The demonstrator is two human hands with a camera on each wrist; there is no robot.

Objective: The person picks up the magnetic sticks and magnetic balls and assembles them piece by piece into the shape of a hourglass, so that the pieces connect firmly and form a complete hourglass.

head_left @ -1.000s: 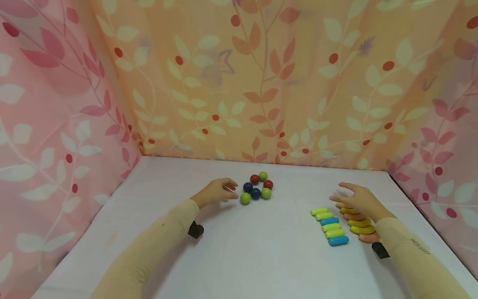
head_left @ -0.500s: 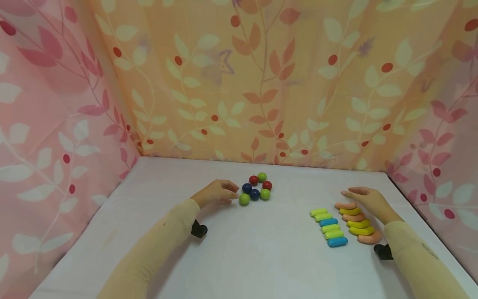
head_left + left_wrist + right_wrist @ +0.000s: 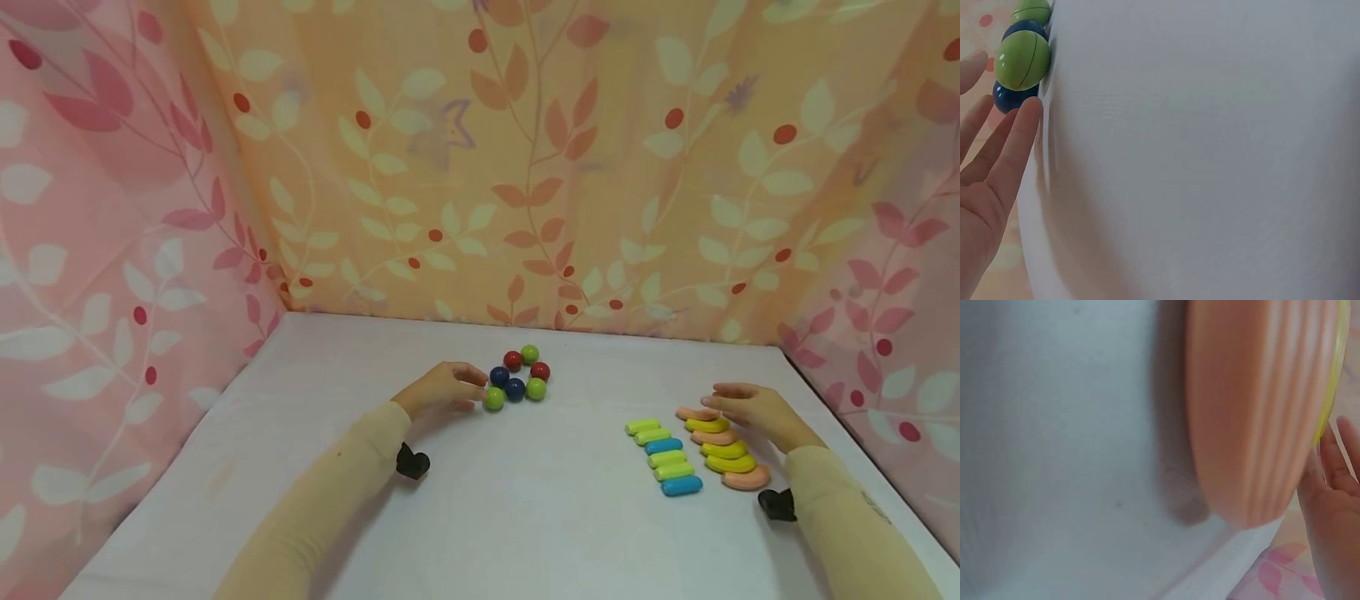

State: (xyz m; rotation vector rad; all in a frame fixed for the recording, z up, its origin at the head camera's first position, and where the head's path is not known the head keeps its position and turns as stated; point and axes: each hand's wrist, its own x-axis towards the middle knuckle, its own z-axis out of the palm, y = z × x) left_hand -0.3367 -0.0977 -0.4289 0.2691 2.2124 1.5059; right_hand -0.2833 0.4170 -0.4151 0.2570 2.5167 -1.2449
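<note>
White tabletop (image 3: 525,517), floral curtain (image 3: 450,167) behind. Left hand (image 3: 444,386) loosely spread, empty, beside glossy green ball (image 3: 494,399); right hand (image 3: 761,412) relaxed, empty, near curved orange piece (image 3: 692,413).

In the left wrist view, the edge cuts into the left hand (image 3: 985,200) and one green ball (image 3: 1032,11). A nearer green ball (image 3: 1024,61) hides parts of two blue balls (image 3: 1012,99). In the right wrist view, a blurry peach piece (image 3: 1254,406) runs off the top and hides most of a yellow piece (image 3: 1337,365). The edge cuts into the right hand (image 3: 1335,525) too. In the head view, the left sleeve (image 3: 322,500) and right sleeve (image 3: 847,517) run off the bottom, and a mark (image 3: 876,506) is too small to read.
</note>
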